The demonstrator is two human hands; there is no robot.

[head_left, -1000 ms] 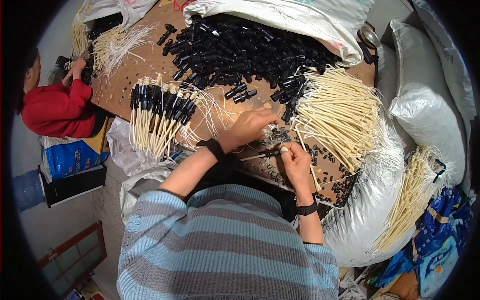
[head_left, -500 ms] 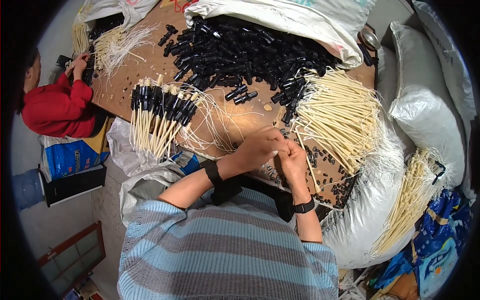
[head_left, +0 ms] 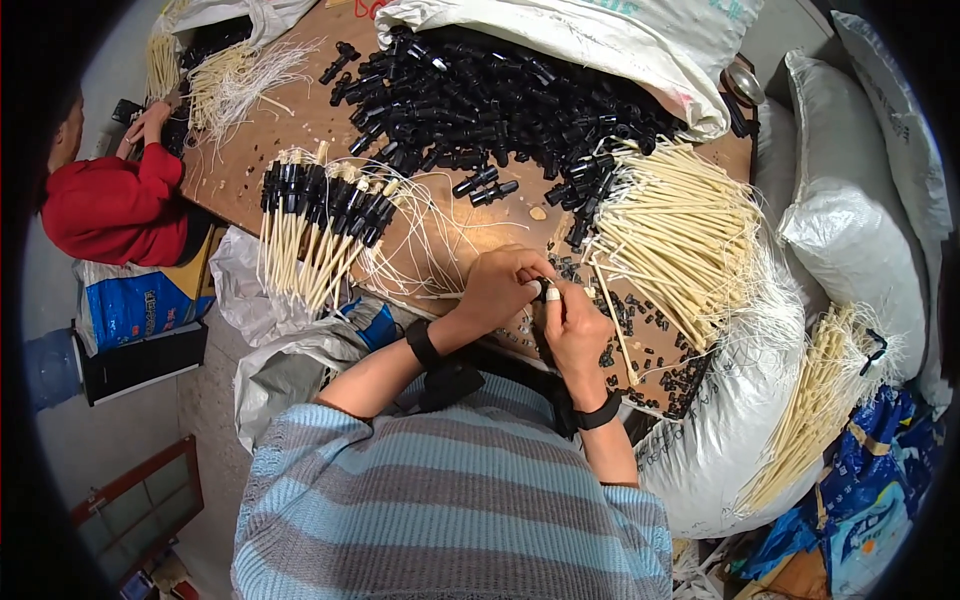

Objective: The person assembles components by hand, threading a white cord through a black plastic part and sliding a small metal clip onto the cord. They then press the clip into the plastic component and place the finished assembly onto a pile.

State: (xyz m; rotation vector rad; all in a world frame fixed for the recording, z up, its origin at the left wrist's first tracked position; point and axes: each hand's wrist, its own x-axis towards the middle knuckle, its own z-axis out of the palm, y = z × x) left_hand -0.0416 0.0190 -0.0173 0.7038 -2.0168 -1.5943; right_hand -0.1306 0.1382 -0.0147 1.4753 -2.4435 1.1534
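My left hand (head_left: 497,288) and my right hand (head_left: 576,325) meet at the table's near edge. Both sets of fingertips pinch a small black plastic piece (head_left: 543,288) between them; the fingers partly cover it. Just right of my hands, a single cream rod (head_left: 616,322) lies over scattered small black parts (head_left: 650,340). A pile of cream rods (head_left: 680,235) with white strings spreads further right. To the left, a cluster of rods carries black fittings (head_left: 330,205) near the upper ends, and loose white strings (head_left: 430,235) trail from it towards my left hand.
A large heap of black plastic fittings (head_left: 490,110) spills from a white woven sack (head_left: 580,40) at the back. Full white sacks (head_left: 850,190) stand along the right. A co-worker in a red top (head_left: 115,215) handles things at the table's far left. A metal bowl (head_left: 741,84) sits back right.
My fingertips have drawn slightly apart and the small black piece now shows between them. My right hand has turned, its thumb now pointing up. The co-worker's hands have shifted slightly.
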